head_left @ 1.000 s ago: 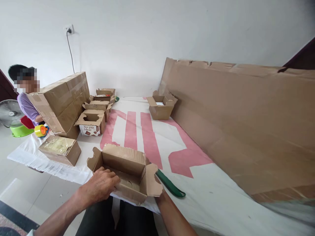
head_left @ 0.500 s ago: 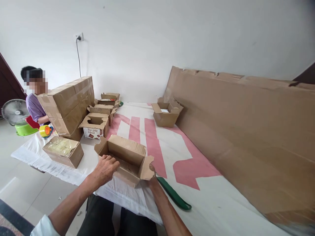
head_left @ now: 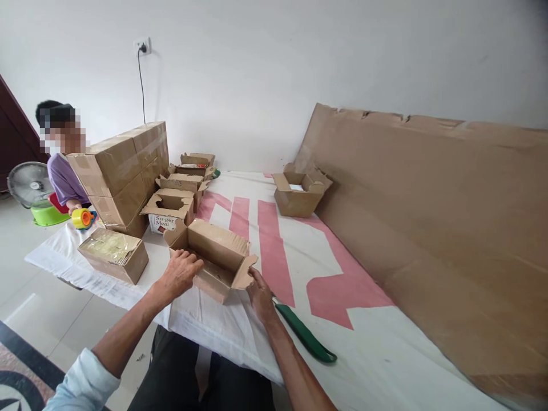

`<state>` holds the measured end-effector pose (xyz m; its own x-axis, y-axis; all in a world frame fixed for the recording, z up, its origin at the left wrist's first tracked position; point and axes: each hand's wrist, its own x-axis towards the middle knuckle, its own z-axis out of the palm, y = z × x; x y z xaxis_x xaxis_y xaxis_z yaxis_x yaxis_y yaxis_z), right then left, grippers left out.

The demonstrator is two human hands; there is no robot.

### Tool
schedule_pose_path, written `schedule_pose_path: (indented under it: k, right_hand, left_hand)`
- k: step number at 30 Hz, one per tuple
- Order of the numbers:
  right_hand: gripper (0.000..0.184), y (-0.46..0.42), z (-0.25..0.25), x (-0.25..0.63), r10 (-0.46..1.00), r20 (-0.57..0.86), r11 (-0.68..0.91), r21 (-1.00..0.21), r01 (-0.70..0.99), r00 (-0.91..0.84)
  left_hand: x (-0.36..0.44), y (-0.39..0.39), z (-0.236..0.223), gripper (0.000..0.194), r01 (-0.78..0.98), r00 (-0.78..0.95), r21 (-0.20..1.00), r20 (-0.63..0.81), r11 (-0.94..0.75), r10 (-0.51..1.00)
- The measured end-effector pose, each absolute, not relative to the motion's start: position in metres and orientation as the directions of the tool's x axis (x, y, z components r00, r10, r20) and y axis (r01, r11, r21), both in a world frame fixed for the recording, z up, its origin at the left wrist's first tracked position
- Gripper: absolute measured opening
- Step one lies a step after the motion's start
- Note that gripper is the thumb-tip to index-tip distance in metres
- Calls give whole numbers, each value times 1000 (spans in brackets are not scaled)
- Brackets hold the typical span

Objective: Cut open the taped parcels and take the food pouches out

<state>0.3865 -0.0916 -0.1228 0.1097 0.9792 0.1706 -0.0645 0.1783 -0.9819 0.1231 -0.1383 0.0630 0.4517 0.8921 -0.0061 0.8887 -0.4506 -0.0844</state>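
Observation:
An open cardboard box (head_left: 218, 237) stands on the cloth-covered table in front of me, its inside visible and its end flaps spread out. My left hand (head_left: 182, 271) is closed over the box's near left edge, fingers curled inward. At the right end, my right hand (head_left: 260, 291) grips the box by its end flap, thumb on top. Beside my right wrist lies a green handle (head_left: 305, 334); the tool's other end is hidden behind the hand.
A taped box (head_left: 113, 255) sits left of me, near stacked sealed boxes (head_left: 124, 171). Several open boxes (head_left: 171, 205) line up behind, another open box (head_left: 295, 201) stands further right. A large cardboard sheet (head_left: 428, 228) leans along the right. A person (head_left: 64, 171) sits beyond a yellow tape roll (head_left: 82, 218).
The right end of the box has swung slightly toward the left, and my right hand has come up into clearer view on its flap. The camera view has tilted a little.

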Motion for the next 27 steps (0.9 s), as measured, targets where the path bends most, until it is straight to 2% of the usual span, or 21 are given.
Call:
schedule_pose_path:
  k: [3, 9, 13, 15, 19, 27]
  right_hand:
    - [76, -93, -123, 384, 979, 165, 174, -982, -71, 119]
    - [93, -94, -120, 370, 957, 272, 281, -956, -86, 104]
    - [104, -93, -127, 367, 971, 199, 212, -973, -93, 131]
    - [102, -93, -130, 368, 977, 168, 181, -979, -92, 130]
    - [89, -92, -133, 369, 974, 197, 207, -975, -82, 109]
    - [77, -92, -125, 368, 978, 169, 185, -973, -139, 120]
  left_hand:
    - [126, -122, 61, 29, 880, 471, -75, 19, -468, 882]
    - [139, -77, 56, 29, 903, 430, -51, 70, -427, 900]
    - [142, -43, 54, 29, 933, 359, -47, 116, -356, 926]
    - [142, -29, 54, 31, 943, 332, -47, 137, -329, 933]
    - [139, -15, 54, 32, 951, 308, -39, 163, -306, 937]
    - [139, -31, 59, 45, 945, 317, 12, 212, -327, 924]
